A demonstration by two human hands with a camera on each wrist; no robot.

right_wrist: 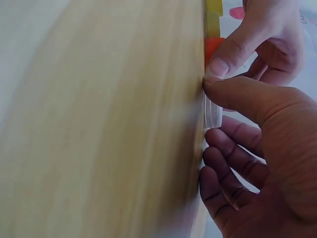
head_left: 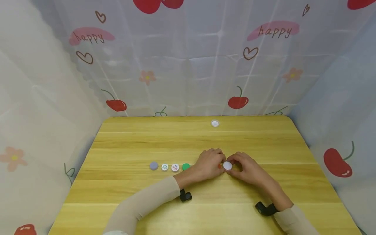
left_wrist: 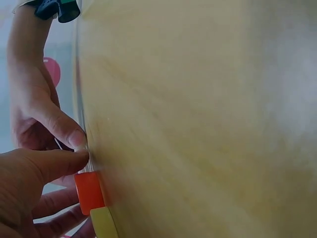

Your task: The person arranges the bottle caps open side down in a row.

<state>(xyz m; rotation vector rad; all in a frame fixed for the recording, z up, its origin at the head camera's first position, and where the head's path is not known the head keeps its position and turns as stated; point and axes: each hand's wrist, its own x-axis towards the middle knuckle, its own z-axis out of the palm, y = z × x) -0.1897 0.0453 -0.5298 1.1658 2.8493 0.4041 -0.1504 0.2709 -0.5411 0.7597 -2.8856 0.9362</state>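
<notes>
Both hands meet over a small round plastic case (head_left: 227, 165), white on top, clear-sided in the right wrist view (right_wrist: 213, 114). My right hand (head_left: 249, 169) holds it between thumb and index finger from the right. From the left, my left hand (head_left: 209, 164) pinches its edge, the two thumbs side by side in both wrist views. Right beside the case is an orange disc (left_wrist: 89, 193), mostly covered by the left hand in the head view. A yellow disc (left_wrist: 104, 223) adjoins it. The left hand hides this part of the row from above.
Leftward the row runs on with a green disc (head_left: 186, 166), two white printed discs (head_left: 175, 167) and a grey-purple disc (head_left: 154, 165). Near the table's back edge lies a round white piece with a clear rim (head_left: 215, 123). Patterned curtains (head_left: 188, 65) surround the wooden table (head_left: 147, 137).
</notes>
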